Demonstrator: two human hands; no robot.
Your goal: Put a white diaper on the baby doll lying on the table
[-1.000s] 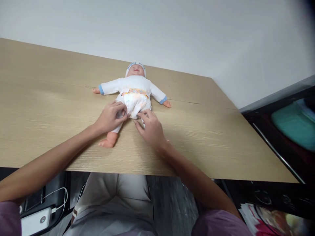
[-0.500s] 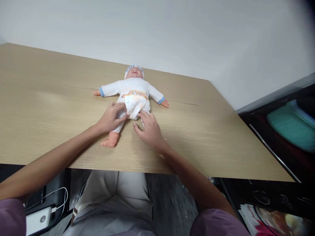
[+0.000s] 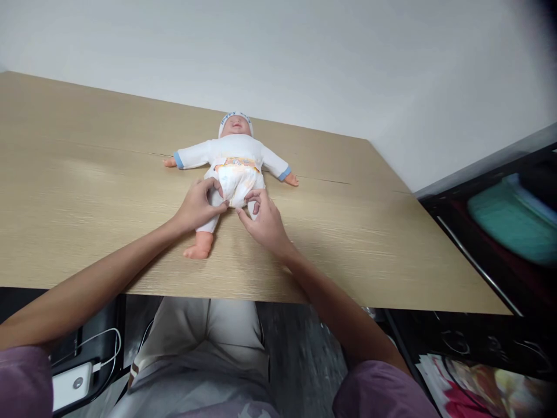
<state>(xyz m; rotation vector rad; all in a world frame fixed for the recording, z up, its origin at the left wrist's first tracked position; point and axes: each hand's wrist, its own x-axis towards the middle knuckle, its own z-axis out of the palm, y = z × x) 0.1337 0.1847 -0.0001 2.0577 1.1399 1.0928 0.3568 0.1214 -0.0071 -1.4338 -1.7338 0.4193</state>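
Note:
A baby doll (image 3: 237,147) lies on its back on the table, arms spread, in white clothes with blue cuffs and a printed cap. Around its hips is a white diaper (image 3: 238,183) with an orange patterned waistband. My left hand (image 3: 198,204) is at the diaper's edge by the leg on the left, its thumb and curved fingers closed on it. By the other leg, my right hand (image 3: 266,223) has bent fingers and the thumb at the diaper's lower edge. One bare foot (image 3: 199,245) shows; my right hand and forearm hide the other.
The wooden table (image 3: 348,244) meets a pale wall (image 3: 278,52) behind. A white device with a cable (image 3: 72,386) lies at the lower left. At the right, beyond the table edge, are a teal item (image 3: 513,220) and colourful packaging (image 3: 483,383).
My right thumb has moved up toward the diaper's lower edge, and that hand's fingers have curled more. My left hand stays at the diaper's side. The view has shifted slightly.

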